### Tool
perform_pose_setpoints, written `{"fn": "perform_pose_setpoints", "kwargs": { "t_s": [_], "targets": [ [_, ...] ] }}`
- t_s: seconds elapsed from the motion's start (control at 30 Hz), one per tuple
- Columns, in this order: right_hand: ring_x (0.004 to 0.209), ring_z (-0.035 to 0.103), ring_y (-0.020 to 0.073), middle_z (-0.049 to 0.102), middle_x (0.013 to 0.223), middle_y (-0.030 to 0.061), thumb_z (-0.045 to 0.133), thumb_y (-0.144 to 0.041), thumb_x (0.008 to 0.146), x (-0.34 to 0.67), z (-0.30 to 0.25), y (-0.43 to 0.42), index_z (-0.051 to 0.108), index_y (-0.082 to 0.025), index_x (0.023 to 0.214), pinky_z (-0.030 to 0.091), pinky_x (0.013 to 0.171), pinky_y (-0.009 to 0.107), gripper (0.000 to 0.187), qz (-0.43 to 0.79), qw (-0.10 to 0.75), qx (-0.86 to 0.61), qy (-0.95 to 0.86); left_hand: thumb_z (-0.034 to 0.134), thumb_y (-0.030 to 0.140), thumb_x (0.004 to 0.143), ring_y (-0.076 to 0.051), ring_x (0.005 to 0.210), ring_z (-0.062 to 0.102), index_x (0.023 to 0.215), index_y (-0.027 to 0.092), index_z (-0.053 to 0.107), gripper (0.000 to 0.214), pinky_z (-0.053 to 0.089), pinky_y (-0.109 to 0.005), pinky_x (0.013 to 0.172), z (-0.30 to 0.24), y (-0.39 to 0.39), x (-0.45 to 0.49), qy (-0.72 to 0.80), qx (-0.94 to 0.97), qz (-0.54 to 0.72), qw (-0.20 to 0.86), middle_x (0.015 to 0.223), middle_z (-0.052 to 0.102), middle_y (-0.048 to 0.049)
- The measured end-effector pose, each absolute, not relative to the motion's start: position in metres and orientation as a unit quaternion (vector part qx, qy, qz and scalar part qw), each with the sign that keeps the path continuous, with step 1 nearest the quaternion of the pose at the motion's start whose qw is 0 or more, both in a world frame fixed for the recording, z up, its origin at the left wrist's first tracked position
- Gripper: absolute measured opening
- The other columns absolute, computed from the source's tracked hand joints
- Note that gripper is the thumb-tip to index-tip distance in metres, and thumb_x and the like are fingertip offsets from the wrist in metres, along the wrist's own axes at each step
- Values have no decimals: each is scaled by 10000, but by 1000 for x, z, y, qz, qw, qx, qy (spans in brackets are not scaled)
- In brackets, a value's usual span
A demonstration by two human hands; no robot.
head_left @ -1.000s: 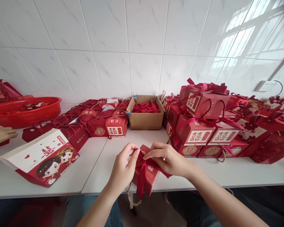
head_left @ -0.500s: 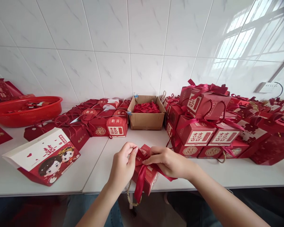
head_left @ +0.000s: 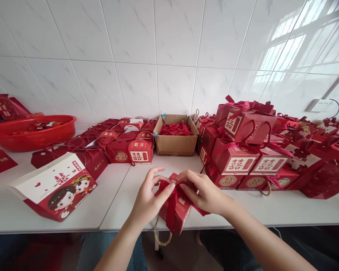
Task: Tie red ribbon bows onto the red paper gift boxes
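Lengthwise toward the wall (head_left: 135,88), red box (head_left: 183,211) below left hand (head_left: 147,195) and right hand (head_left: 205,191), ribbon (head_left: 171,211) between pinched fingers (head_left: 166,194)

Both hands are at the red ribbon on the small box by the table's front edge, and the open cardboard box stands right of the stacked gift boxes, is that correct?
One thing's off: the head view shows the open cardboard box left of the stacked gift boxes, not right. The left hand and right hand are indeed at the red ribbon.
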State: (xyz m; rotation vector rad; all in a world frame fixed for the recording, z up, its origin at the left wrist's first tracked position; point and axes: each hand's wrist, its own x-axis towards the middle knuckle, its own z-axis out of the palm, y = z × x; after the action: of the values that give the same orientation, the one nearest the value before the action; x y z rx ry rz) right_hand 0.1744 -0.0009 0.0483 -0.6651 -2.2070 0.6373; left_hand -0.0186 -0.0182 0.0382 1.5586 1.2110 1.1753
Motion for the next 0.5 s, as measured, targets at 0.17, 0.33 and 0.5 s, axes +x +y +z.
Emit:
{"fn": "perform_pose_setpoints", "kwargs": {
  "t_s": [0.17, 0.33, 0.5],
  "targets": [
    [806, 601, 135, 652, 940, 46, 454, -106, 910, 174, 48, 0, 499, -200, 1027, 474, 705, 243, 157, 241, 377, -277, -850, 619, 372, 836, -204, 947, 661, 1058, 205, 525, 294, 501, -324, 850, 37, -13, -12, 479, 636, 465, 387, 926, 698, -46],
    [725, 576, 119, 638, 843, 25, 459, -138, 923, 173, 45, 1, 512, -194, 984, 451, 648, 226, 99, 233, 404, -280, -839, 601, 391, 838, -206, 884, 679, 946, 188, 587, 230, 530, -291, 738, 40, -12, -8, 493, 618, 474, 388, 912, 712, -59],
    [727, 580, 129, 636, 839, 34, 464, -157, 922, 172, 44, 2, 512, -194, 969, 454, 639, 239, 77, 231, 407, -288, -835, 635, 325, 818, -186, 836, 679, 888, 192, 612, 151, 533, -287, 752, 38, -14, -6, 487, 637, 468, 370, 870, 711, -39]
  ]
}}
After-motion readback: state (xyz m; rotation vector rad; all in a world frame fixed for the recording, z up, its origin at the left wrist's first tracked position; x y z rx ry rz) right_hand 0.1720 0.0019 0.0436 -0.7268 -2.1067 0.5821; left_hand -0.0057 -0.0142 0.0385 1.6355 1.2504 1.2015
